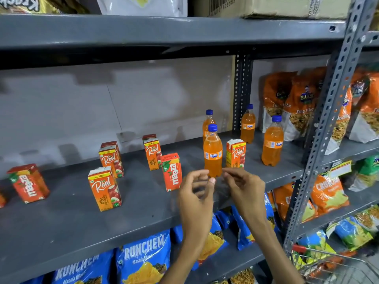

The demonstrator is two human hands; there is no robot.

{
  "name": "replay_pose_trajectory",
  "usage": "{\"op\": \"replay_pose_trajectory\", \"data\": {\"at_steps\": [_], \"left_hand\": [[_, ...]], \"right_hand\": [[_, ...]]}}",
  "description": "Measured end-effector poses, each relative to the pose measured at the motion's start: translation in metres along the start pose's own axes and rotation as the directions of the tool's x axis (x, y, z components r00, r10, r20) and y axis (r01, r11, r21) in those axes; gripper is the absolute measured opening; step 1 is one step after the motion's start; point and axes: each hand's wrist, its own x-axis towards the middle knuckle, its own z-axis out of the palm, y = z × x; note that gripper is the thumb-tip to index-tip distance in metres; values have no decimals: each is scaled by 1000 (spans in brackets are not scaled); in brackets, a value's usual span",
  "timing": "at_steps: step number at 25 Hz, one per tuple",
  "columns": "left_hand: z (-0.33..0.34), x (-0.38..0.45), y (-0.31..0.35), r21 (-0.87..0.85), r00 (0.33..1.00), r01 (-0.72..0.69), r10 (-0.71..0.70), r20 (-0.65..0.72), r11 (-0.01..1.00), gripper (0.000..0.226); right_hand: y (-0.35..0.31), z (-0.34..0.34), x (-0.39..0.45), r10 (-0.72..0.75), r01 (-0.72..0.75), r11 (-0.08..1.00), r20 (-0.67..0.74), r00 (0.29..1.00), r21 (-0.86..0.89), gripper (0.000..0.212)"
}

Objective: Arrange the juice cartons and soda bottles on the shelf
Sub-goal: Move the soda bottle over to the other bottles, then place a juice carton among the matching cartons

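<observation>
Several orange juice cartons stand scattered on the grey shelf (82, 218): a Maaza carton (28, 183) at far left, Real cartons (104, 188) (111, 158) (152, 152) in the middle, another Maaza carton (171, 172), and a Real carton (235, 153) further right. Orange soda bottles with blue caps stand at the right: one in front (212, 150), one behind it (208, 121), and two others (248, 124) (272, 141). My left hand (194, 193) and right hand (244, 185) hover just in front of the front bottle, fingers curled apart, holding nothing.
Orange snack bags (297, 103) fill the shelf's right end beyond a perforated upright (328, 111). Blue chip bags (143, 259) line the shelf below. A cardboard box (276, 5) sits on the shelf above. A wire basket (328, 263) is at lower right.
</observation>
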Motion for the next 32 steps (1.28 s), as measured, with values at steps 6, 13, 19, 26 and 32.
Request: {"op": "replay_pose_trajectory", "data": {"at_steps": [6, 13, 19, 26, 32], "left_hand": [[-62, 26, -3, 56, 948, -39, 55, -314, 998, 32], [-83, 70, -6, 138, 986, 160, -164, 16, 977, 50], [-106, 51, 8, 121, 996, 85, -87, 16, 989, 51], [-234, -6, 55, -6, 984, -70, 68, -166, 998, 45], [-345, -1, 49, 76, 963, 1, 19, -268, 997, 45]], "right_hand": [[-30, 58, 3, -13, -87, 965, 377, 926, 247, 42], [-36, 105, 15, -53, -89, 969, 545, 837, 232, 39], [-62, 93, -3, -100, -120, 928, 544, 833, 354, 44], [-156, 126, -63, -325, -132, 826, 655, 682, 548, 45], [-202, 236, -115, -338, -126, 846, 704, 625, 519, 43]]}}
